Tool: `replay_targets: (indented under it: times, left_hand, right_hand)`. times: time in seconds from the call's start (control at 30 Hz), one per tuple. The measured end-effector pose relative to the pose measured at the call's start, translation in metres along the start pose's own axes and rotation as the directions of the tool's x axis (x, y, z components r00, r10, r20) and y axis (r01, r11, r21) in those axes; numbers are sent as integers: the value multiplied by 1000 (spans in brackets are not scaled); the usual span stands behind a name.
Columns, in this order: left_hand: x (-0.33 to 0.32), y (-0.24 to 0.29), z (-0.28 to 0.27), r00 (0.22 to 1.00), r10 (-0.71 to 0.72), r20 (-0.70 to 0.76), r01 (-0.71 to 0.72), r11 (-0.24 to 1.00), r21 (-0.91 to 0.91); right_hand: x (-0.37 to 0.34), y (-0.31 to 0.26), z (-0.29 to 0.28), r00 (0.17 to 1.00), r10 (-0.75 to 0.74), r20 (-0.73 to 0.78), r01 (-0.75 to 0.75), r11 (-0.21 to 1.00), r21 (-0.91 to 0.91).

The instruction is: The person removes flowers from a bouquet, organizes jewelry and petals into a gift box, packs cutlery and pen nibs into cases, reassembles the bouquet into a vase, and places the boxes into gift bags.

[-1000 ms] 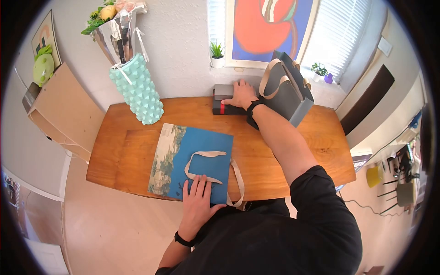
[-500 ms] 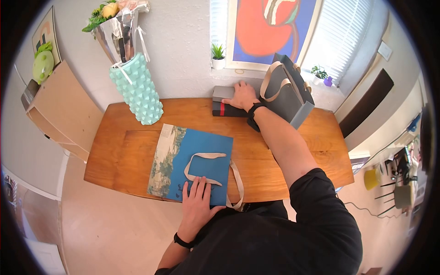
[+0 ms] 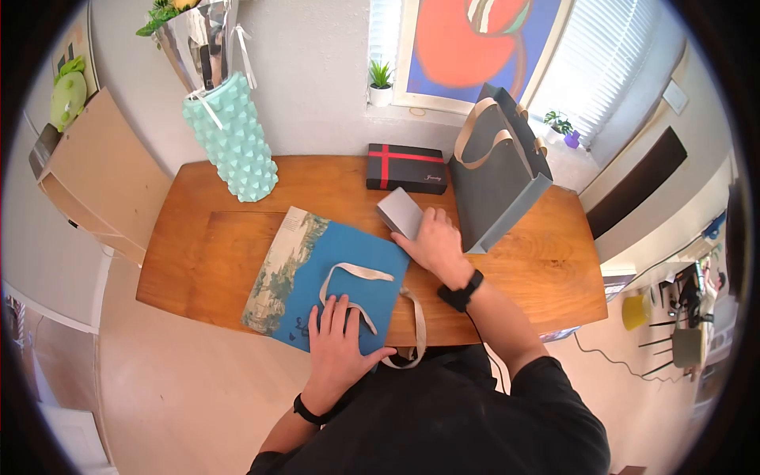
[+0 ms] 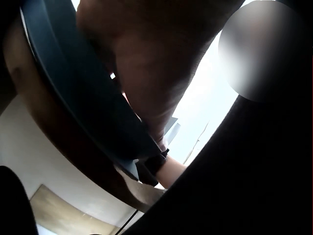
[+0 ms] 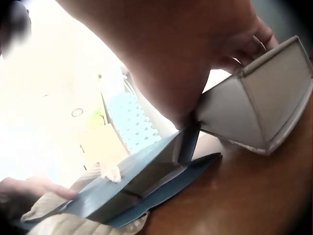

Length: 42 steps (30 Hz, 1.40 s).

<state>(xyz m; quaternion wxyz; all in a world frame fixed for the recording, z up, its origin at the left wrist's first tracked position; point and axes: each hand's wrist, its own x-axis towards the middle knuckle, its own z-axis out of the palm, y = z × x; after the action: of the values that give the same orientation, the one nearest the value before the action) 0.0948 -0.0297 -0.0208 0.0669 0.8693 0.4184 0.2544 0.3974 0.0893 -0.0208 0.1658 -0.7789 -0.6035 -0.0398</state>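
Observation:
My left hand [image 3: 339, 352] lies with fingers spread and straight on a flat blue paper bag [image 3: 364, 245]. This bag has a landscape print along one side and cream ribbon handles [image 3: 360, 271]. A small grey box [image 3: 400, 207] is gripped by my right hand [image 3: 435, 247], thumb on the near side and fingers over the far one. The box is just above the wooden table, beside the blue bag's far right corner. In the right wrist view the grey box [image 5: 276, 90] shows its edges, and the blue bag's mouth [image 5: 161, 166] gapes slightly.
Behind the grey box lies a black box [image 3: 416, 176] with a red ribbon. A tall dark grey gift bag [image 3: 491, 170] stands to its right. At the table's back left is a mint studded vase [image 3: 233, 142] with wrapped flowers.
My right hand has lifted the grey box off the black box and brought it toward me, beside the blue bag. The bag has turned slightly under my left hand.

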Motion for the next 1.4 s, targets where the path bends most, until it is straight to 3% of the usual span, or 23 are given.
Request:
replay_targets:
  times: [0.13, 0.23, 0.3, 0.43, 0.5, 0.6, 0.67, 0.8, 0.87, 1.03, 1.1, 1.13, 1.2, 1.33, 1.4]
  left_hand:
    - [8, 12, -2, 1000, 9, 26, -10, 1000, 6]
    - [17, 23, -7, 992, -19, 124, 15, 999, 34]
    - [21, 25, -9, 994, -32, 105, 19, 992, 122]
    - [12, 6, -6, 993, -94, 76, 91, 995, 44]
    - [10, -5, -3, 994, -55, -98, 66, 991, 112]
    - [12, -15, -14, 989, -11, -148, 35, 986, 165]
    - [11, -17, -19, 989, -10, -149, 36, 985, 170]
    - [3, -23, -14, 988, -29, -150, 53, 986, 158]
    - [-1, -24, -15, 982, -73, -173, 95, 987, 127]
    - [-11, -32, -14, 977, -68, -202, 90, 991, 99]
    - [-9, -33, -13, 973, -66, -221, 87, 992, 86]
    - [-8, -34, -13, 971, -57, -230, 78, 994, 80]
    - [-6, -33, -14, 971, -53, -233, 72, 995, 74]
    - [-3, -31, -16, 970, -45, -238, 62, 996, 64]
    - [-3, -30, -17, 970, -47, -237, 64, 996, 64]
  right_hand:
    - [-33, 12, -28, 991, 97, 97, -97, 995, -2]
    - [-41, 21, -29, 981, 114, 157, -107, 993, -51]
    - [-39, 26, -24, 983, 64, 174, -50, 995, -84]
    - [-21, 25, -27, 985, -40, 170, 56, 994, -92]
    - [10, 22, -25, 995, -94, 22, 94, 995, -8]
    - [75, 17, -2, 995, 1, -97, 13, 990, 143]
    - [113, 9, 4, 973, 221, 68, -223, 974, 25]
    - [153, 4, 24, 916, 389, 92, -398, 911, 110]
    - [170, 9, 22, 827, 519, 215, -549, 828, 113]
    - [193, 51, 24, 857, 440, 268, -470, 881, 58]
    - [205, 77, 43, 892, 269, 362, -362, 906, 218]
    - [207, 81, 57, 892, 270, 362, -361, 907, 215]
    - [207, 87, 75, 826, 423, 371, -563, 618, 549]
    - [204, 67, 67, 828, 472, 303, -557, 629, 543]
    - [204, 70, 76, 813, 357, 459, -564, 288, 774]
